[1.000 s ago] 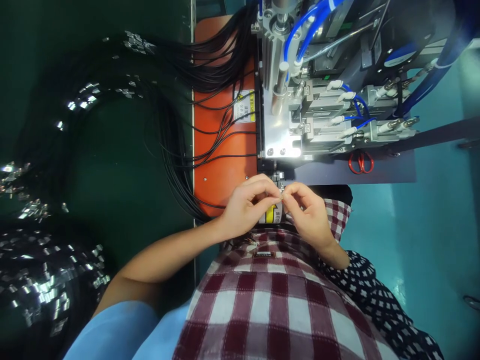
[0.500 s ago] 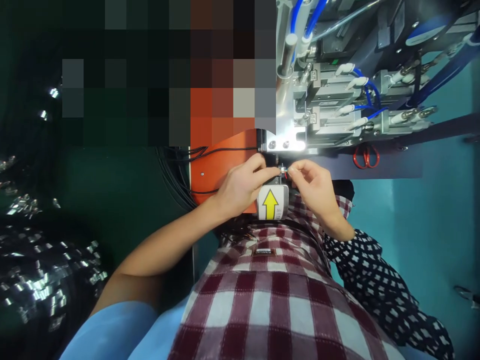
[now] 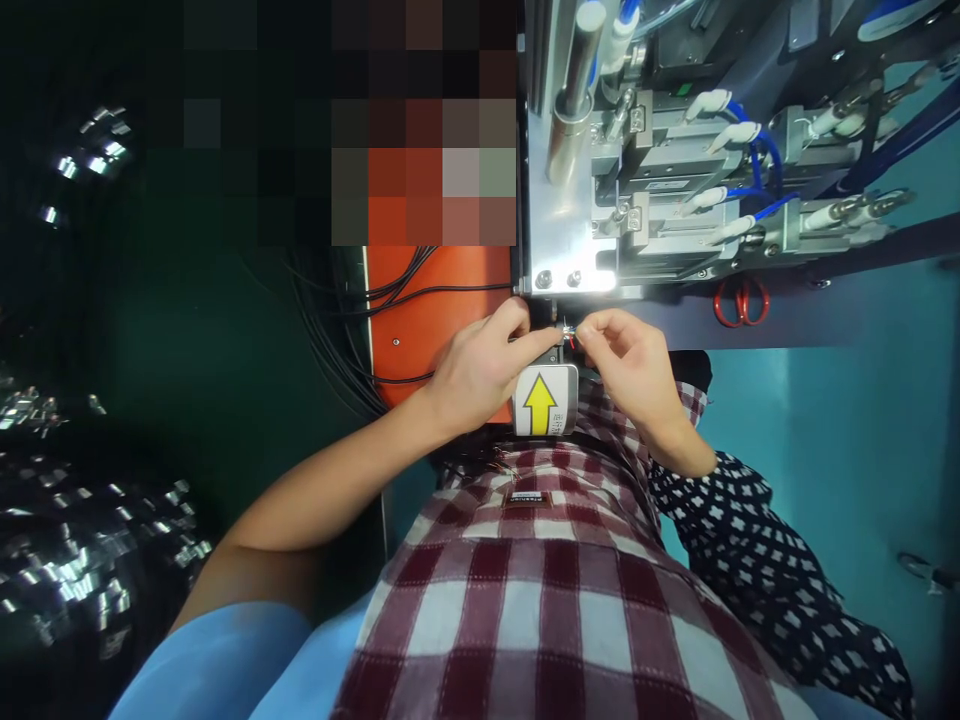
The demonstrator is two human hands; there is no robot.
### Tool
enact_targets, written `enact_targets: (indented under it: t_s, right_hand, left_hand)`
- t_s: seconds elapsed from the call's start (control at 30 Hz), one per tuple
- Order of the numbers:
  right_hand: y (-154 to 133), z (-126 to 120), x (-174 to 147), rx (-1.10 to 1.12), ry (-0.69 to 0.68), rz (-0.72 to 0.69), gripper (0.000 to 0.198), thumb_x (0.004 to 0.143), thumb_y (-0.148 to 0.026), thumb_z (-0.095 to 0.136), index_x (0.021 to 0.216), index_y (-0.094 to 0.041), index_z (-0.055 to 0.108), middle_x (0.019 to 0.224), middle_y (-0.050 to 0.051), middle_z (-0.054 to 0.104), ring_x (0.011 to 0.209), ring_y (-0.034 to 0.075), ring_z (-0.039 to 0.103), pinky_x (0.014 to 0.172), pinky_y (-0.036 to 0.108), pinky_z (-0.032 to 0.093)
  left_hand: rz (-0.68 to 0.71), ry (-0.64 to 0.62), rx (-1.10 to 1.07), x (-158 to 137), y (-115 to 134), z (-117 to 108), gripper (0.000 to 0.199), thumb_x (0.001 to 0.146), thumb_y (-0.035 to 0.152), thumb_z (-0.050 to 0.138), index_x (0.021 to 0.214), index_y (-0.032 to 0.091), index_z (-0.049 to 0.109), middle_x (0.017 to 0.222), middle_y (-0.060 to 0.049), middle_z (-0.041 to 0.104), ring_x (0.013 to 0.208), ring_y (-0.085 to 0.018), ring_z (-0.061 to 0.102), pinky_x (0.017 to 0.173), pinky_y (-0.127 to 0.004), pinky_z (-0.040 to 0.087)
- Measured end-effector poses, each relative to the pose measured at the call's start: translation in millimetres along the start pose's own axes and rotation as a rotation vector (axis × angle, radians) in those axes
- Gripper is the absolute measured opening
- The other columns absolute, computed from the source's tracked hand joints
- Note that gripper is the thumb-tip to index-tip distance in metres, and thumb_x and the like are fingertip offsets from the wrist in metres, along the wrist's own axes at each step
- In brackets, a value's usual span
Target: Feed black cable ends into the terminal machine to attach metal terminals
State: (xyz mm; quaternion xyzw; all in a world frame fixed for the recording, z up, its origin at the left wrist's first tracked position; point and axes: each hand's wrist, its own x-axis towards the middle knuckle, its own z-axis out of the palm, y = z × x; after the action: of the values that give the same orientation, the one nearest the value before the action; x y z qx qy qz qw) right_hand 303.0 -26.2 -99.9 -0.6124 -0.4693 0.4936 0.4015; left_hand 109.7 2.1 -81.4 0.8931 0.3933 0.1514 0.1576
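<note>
My left hand [image 3: 476, 368] lies over the orange surface, its index finger stretched to the right and the other fingers curled under. At that fingertip is a small silvery connector [image 3: 568, 332] with a short red wire [image 3: 572, 343]. From the other side my right hand [image 3: 630, 365] pinches the connector's wire end between thumb and index finger. The tips of both hands are a short gap apart, and the exact grip is too small to make out. Just below them sits a white plate with a yellow arrow [image 3: 541, 403] pointing away from me.
Beyond my hands stands a metal machine [image 3: 570, 230] with cylinders and blue air tubes [image 3: 761, 150]. Red-handled scissors [image 3: 741, 302] lie on its dark base at the right. Black cables [image 3: 405, 290] cross the orange surface [image 3: 420, 330]. Shiny-ended black cable bundles [image 3: 82, 570] are at the left.
The view has shifted slightly, so the machine appears a little larger. Both hands stay at the connector with almost the same grip; the right fingers have moved barely at all.
</note>
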Motion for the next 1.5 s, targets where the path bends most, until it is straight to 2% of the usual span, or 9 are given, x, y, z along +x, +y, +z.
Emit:
enact_targets:
  t_s: [0.53,0.93,1.13,1.3,1.5]
  right_hand:
    - [1.8,1.2,-1.6,-0.07,0.012,-0.038,0.015,0.088,-0.029,0.059,0.076,-0.019,0.058,0.069,-0.001,0.057,0.062,0.013,0.049,0.059,0.028,0.041]
    - [2.7,3.1,-2.7,-0.217,0.044,-0.051,0.016,0.09,-0.029,0.056,0.077,-0.02,0.057,0.07,0.0,0.058,0.061,0.014,0.052,0.061,0.029,0.043]
    - [6.0,-1.0,-4.7,-0.112,0.034,0.026,0.016,0.089,-0.032,0.06,0.079,-0.02,0.06,0.07,0.0,0.06,0.057,0.013,0.055,0.055,0.028,0.044]
    - [4.2,0.1,-8.6,-0.133,0.146,-0.094,0.015,0.089,-0.035,0.062,0.093,-0.021,0.066,0.086,0.003,0.067,0.07,0.016,0.06,0.066,0.031,0.05]
    - [1.6,6.3,-6.1,-0.271,0.143,-0.223,0.011,0.091,-0.028,0.058,0.084,-0.021,0.062,0.083,0.003,0.065,0.076,0.017,0.06,0.072,0.033,0.048]
  left_hand:
    - [-0.024,0.0,-0.06,-0.1,0.9,0.5,0.034,0.101,0.03,0.035,0.115,0.021,0.064,0.084,-0.005,0.053,0.074,-0.017,0.056,0.064,-0.027,0.048]
    - [0.109,0.045,0.201,1.6,5.3,0.1,0.032,0.101,0.024,0.036,0.109,0.016,0.066,0.082,-0.007,0.059,0.065,-0.015,0.054,0.058,-0.027,0.043]
    - [0.113,0.036,0.219,2.0,5.3,0.5,0.029,0.1,0.022,0.038,0.105,0.018,0.066,0.084,-0.006,0.06,0.072,-0.016,0.057,0.062,-0.027,0.044]
    - [0.12,0.037,0.189,1.4,2.1,2.7,0.029,0.1,0.023,0.038,0.107,0.019,0.066,0.086,-0.006,0.06,0.074,-0.016,0.057,0.064,-0.027,0.047]
    - [0.136,0.036,0.207,0.9,1.7,3.1,0.029,0.1,0.022,0.039,0.109,0.018,0.066,0.087,-0.007,0.061,0.074,-0.017,0.057,0.063,-0.027,0.046]
